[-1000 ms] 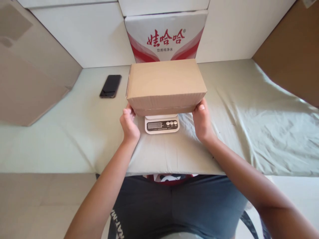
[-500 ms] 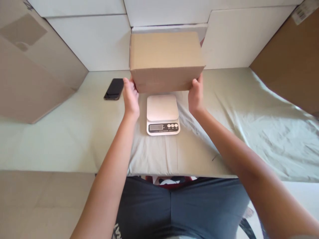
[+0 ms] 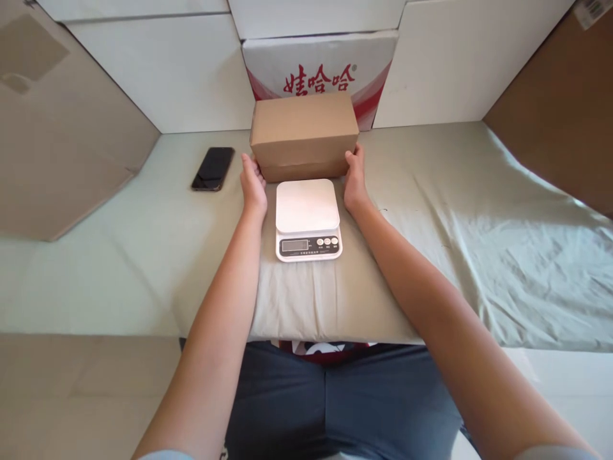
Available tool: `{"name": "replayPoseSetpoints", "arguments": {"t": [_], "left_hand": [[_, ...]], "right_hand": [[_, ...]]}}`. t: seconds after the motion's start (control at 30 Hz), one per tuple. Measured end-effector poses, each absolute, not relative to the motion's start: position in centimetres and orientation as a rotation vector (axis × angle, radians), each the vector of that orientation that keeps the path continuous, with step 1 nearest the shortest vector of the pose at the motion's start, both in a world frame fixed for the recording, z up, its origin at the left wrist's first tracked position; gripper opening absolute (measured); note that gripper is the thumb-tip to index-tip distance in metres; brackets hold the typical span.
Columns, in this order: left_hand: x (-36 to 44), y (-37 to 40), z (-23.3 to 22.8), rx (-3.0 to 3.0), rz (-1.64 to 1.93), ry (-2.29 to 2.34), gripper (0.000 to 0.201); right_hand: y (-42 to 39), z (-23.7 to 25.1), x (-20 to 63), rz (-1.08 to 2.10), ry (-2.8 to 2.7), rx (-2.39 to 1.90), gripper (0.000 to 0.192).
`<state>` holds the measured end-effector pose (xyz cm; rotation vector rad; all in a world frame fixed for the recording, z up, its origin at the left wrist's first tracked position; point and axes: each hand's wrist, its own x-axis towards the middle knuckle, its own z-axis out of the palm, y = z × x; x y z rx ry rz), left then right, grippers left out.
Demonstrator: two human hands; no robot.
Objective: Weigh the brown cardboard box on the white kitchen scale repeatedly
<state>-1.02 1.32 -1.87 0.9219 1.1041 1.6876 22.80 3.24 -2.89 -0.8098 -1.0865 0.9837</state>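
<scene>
Fingers of the left hand (image 3: 253, 185) and the right hand (image 3: 355, 182) press flat on the two short ends of the cardboard box (image 3: 304, 135), grasping it between them. Its long axis runs across, from one hand to the other. Both hands are equally near. The box sits just behind the white scale (image 3: 307, 217), on the cloth (image 3: 431, 211).

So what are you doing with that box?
A person holds a cardboard box by its two ends, left hand and right hand. The box sits behind a small white kitchen scale, whose plate is bare. A black phone lies off to the left on the cloth-covered table.
</scene>
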Motion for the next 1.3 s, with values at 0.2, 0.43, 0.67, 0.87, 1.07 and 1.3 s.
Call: {"name": "replayPoseSetpoints", "arguments": {"t": [0.2, 0.43, 0.67, 0.87, 1.07, 1.3], "left_hand": [[-0.9, 1.4, -1.7, 0.933, 1.678, 1.166, 0.072], [-0.5, 1.2, -1.2, 0.930, 1.677, 1.169, 0.067], [-0.5, 1.2, -1.3, 0.893, 1.712, 1.223, 0.069], [-2.0, 0.9, -2.4, 1.041, 1.710, 1.122, 0.084], [-1.5, 0.3, -2.1, 1.032, 1.664, 1.105, 0.065], [-1.3, 0.0, -1.2, 1.019, 1.664, 1.133, 0.063]], "right_hand": [[4.0, -3.7, 23.0, 1.032, -1.080, -0.843, 0.071], [5.0, -4.6, 23.5, 1.015, -1.124, -0.887, 0.068], [3.9, -3.5, 23.4, 1.038, -1.090, -0.864, 0.066], [1.9, -2.4, 24.1, 0.993, -1.220, -0.901, 0.061], [1.4, -1.7, 23.8, 1.049, -1.240, -0.911, 0.070], [0.7, -0.9, 23.8, 1.057, -1.249, -0.913, 0.062]]}}
